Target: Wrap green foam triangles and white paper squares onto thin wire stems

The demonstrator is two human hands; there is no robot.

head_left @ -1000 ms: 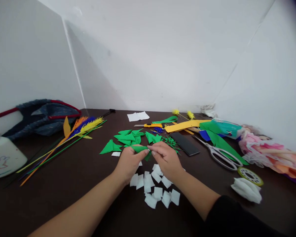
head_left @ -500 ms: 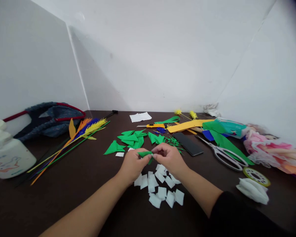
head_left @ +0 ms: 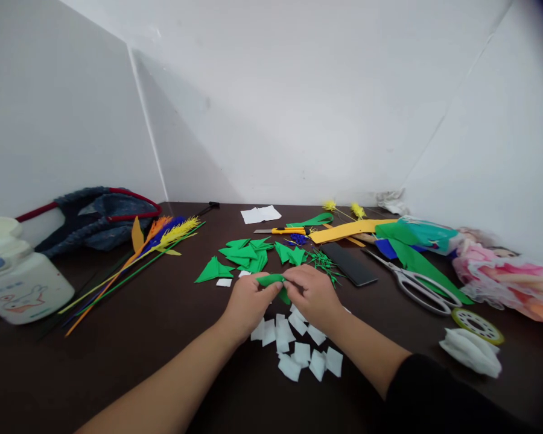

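A rolled or folded green paper piece (head_left: 270,279) is pinched between my two hands, which nearly touch at the fingertips. My left hand (head_left: 248,301) is closed on its left part, thumb on top. The fingers of my right hand (head_left: 311,294) pinch its right end, where a green flap hangs down. Under and in front of the hands lie several small white squares (head_left: 302,352). Beyond them are cut green pieces (head_left: 248,253), with another green stack (head_left: 213,269) to the left and thin green shreds (head_left: 321,260) to the right.
Scissors (head_left: 423,289), a tape roll (head_left: 477,326), a white wad (head_left: 470,351) and a doll (head_left: 493,271) lie right. A dark flat object (head_left: 349,264) and a yellow cutter (head_left: 289,231) lie beyond the hands. Coloured stems (head_left: 131,265) and a white bottle (head_left: 25,283) stand left.
The view has shifted slightly, so everything appears a little farther right. More of the green flap now shows below my fingertips. Both hands keep their hold on the green piece.
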